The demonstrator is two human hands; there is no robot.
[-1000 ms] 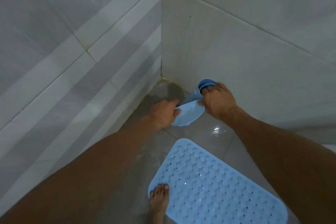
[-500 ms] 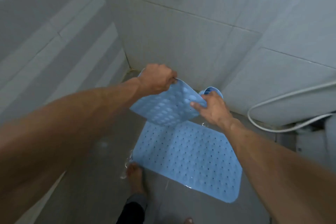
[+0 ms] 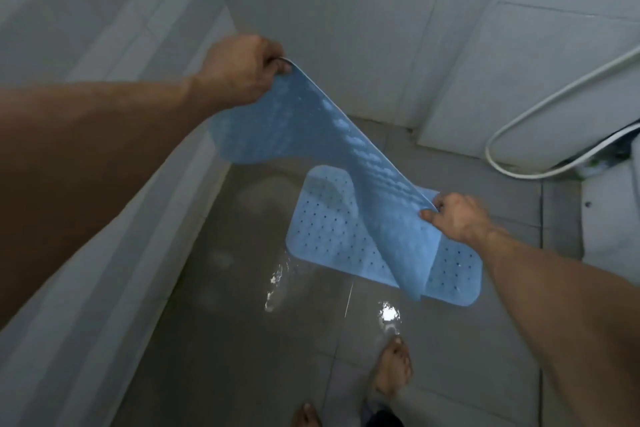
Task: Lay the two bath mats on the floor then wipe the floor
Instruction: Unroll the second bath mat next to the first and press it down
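Both hands, left [image 3: 239,71] and right [image 3: 457,217], pinch opposite ends of the second mat [image 3: 322,135], held above the wet floor [image 3: 242,322]. It should go down flat beside the laid mat [image 3: 329,229], without overlapping.

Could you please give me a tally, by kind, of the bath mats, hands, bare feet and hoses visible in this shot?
Blue bath mats: 2, the held mat and the flat mat on the floor
Hands: 2, left hand and right hand
Bare feet: 2, forward foot and rear foot
White hoses: 1, white hose
Total: 7
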